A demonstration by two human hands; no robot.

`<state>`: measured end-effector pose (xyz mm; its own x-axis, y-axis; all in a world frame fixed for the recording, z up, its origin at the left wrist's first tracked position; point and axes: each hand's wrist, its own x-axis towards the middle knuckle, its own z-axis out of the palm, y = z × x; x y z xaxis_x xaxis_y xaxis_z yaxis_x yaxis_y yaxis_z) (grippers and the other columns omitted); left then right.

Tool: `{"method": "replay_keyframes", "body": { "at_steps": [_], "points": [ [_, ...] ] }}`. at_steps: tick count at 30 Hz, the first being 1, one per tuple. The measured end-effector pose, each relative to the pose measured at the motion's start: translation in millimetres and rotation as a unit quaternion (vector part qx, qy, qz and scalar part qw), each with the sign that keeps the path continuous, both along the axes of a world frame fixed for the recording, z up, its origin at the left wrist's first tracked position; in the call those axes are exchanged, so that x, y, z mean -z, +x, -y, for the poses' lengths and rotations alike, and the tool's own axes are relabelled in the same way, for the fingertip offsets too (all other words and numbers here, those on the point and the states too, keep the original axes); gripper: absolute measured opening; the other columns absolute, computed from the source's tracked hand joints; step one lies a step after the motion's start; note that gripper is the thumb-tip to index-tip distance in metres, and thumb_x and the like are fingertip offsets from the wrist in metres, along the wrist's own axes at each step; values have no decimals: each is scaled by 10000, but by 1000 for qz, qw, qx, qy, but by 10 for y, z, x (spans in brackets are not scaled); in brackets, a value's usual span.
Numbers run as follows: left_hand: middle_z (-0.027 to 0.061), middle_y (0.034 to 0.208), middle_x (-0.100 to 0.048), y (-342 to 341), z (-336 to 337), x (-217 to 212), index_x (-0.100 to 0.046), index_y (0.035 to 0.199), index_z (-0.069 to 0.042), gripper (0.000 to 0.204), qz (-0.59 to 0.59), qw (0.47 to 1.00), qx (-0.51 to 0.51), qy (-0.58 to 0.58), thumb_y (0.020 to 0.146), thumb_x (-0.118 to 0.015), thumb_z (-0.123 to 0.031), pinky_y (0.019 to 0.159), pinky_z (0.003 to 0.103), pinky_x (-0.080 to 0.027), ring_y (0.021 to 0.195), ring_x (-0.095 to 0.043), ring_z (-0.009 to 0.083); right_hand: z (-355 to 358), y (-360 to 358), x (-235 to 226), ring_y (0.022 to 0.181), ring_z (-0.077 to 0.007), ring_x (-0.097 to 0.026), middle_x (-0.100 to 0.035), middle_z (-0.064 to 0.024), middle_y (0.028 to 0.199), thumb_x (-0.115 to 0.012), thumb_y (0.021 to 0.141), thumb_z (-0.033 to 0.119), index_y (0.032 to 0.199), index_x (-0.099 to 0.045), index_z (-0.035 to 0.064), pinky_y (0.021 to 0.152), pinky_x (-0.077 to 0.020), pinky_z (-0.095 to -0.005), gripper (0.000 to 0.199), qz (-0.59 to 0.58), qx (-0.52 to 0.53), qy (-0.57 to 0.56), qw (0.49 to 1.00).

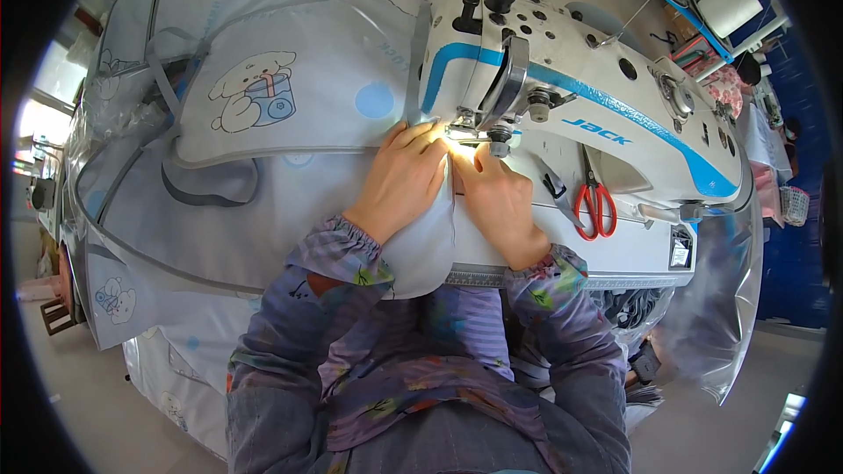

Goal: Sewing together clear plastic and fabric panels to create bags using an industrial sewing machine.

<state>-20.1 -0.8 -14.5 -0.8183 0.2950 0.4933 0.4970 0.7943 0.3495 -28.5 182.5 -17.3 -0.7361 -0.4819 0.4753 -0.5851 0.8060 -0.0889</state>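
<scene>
A light grey printed fabric panel (pixel 325 202) lies on the bed of a white and blue sewing machine (pixel 580 96). Its right edge runs close to the lit needle and presser foot (pixel 465 130). My left hand (pixel 397 177) rests on this panel just left of the foot, fingers bent together on the cloth by the edge. On the near side of the foot, my right hand (pixel 499 206) has its thumb and fingers closed at the same edge. A loose thread hangs down the cloth between the hands. Glare hides the exact fingertip contact.
Red-handled scissors (pixel 596 209) and a small dark tool (pixel 555 186) lie right of my right hand. More printed fabric (pixel 255 79) with grey straps piles up on the left. White thread cones (pixel 727 9) stand at the far right. Clear plastic sheeting (pixel 716 298) hangs off the right side.
</scene>
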Motion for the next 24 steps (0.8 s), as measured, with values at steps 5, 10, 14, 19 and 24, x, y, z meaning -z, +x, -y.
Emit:
{"method": "replay_keyframes", "body": {
  "at_steps": [5,10,14,19,24],
  "points": [
    [197,1178,-681,-77,10,77,-624,1066,8,196,-2,1000,8,0,913,-623,-115,1092,482,-432,1195,-602,346,-20,27,49,621,-219,-653,-566,-41,818,-624,827,76,1153,-711,211,508,-519,-349,363,-18,1,10,1000],
    [197,1197,-674,-223,77,-188,-610,1153,33,321,74,997,3,12,878,-643,-129,1125,488,-408,1213,-588,346,-32,21,37,638,-251,-656,-620,-59,849,-649,856,101,1166,-727,242,532,-530,-386,349,18,5,-33,999],
    [154,1349,-602,312,146,-475,-592,1247,6,436,97,993,72,-20,831,-665,-105,1165,521,-368,1347,-498,346,-78,15,4,662,-282,-658,-639,-67,872,-651,878,113,1157,-735,244,561,-535,-412,320,70,-11,-47,996],
    [82,1459,-512,1407,651,-504,-612,1325,-104,510,131,969,47,-204,818,-671,-119,1184,555,-329,1396,-456,311,-68,-1,13,697,-294,-660,-628,-80,847,-628,900,109,1195,-724,236,588,-533,-427,335,112,-2,-48,993],
    [41,1338,-575,1565,1017,-483,-643,1315,-175,494,55,966,21,-253,827,-644,-100,1162,526,-376,1319,-525,262,-42,-9,-15,688,-290,-649,-621,-78,842,-608,923,103,1216,-712,237,578,-518,-426,339,107,6,-38,994]
  ]
}}
